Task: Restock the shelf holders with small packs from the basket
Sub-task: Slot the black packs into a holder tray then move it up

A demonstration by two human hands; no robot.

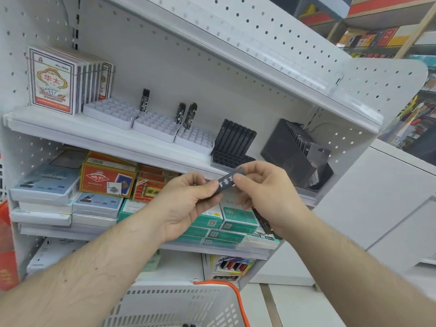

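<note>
While the stack of playing-card boxes [53, 80] fills the far left of the upper shelf [70, 128], the three white slotted holders [111, 112] beside it stand almost bare: one dark patterned pack [144, 100] rises behind the first, two more [186, 114] stand upright at the back of the next, so most slots seem to need filling. Below them, in front of the shelf edge, the left hand [186, 201] pinches one end of a small dark pack [227, 181] with white lettering, thumb and fingers curled on it, and the right hand [264, 197] pinches the other end; holding it flat between both hands probably lets the person turn it the right way up before slotting it. Further right on the shelf a black holder [232, 145] carries a row of dark packs, then an angled black rack [297, 152]. At the bottom edge the white basket [169, 305] with its orange handle [236, 298] sits close under the arms, handy for reaching the next pack.
</note>
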